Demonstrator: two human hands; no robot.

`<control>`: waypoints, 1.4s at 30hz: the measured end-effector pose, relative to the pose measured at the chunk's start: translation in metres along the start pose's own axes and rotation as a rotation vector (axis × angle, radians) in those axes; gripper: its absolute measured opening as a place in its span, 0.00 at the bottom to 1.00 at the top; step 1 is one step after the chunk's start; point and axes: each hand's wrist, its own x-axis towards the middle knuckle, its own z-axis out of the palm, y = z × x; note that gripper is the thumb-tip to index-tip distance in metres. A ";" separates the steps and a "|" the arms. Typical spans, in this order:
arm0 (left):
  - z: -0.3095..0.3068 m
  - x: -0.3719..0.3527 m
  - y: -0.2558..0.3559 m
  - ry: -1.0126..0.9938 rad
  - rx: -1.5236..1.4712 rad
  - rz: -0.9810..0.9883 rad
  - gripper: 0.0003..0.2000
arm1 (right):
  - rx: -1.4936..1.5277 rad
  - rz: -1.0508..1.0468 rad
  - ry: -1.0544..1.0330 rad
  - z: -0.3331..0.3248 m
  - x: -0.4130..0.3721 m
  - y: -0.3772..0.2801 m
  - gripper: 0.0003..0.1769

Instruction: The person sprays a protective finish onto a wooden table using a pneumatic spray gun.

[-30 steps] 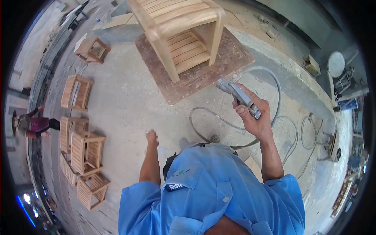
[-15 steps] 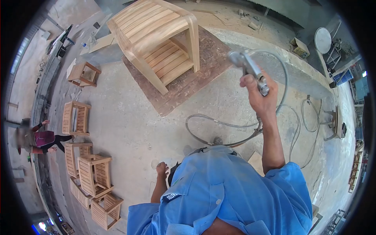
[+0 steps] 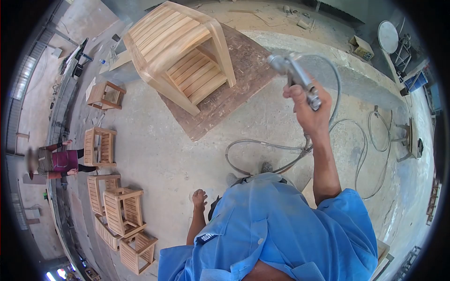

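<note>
A metal spray gun point(image 3: 297, 77) is gripped in my right hand point(image 3: 311, 107), its nozzle end pointing left toward a slatted wooden stool point(image 3: 185, 51). A gap separates the gun from the stool. The stool has a slatted top and a lower slatted shelf, and stands on a brown, stained board point(image 3: 243, 79). From the gun a grey hose point(image 3: 338, 79) loops down past my wrist to the floor. Low at my left side, my left hand point(image 3: 199, 197) hangs with loosely bent fingers and holds nothing.
Several wooden stools point(image 3: 124, 210) line the left side of the concrete floor. Beyond them stands another person point(image 3: 58, 160) in a purple apron. Hose coils point(image 3: 379, 136) lie at the right, near a small stand point(image 3: 410, 140). A low ledge point(image 3: 356, 79) runs behind the board.
The view has shifted slightly, so the stools and the other person appear farther right. The spray gun has moved slightly left in view, still in my right hand.
</note>
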 end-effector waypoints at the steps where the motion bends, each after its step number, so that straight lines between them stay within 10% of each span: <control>1: 0.001 -0.002 -0.007 0.000 0.013 -0.027 0.20 | 0.004 -0.060 0.001 -0.003 0.004 0.001 0.30; 30: 0.053 -0.089 0.013 0.131 -0.110 0.139 0.28 | -0.286 0.197 -0.323 0.002 -0.043 0.225 0.30; 42: 0.044 -0.049 0.387 0.339 0.114 1.277 0.30 | -0.030 0.255 -0.459 0.035 -0.026 0.183 0.24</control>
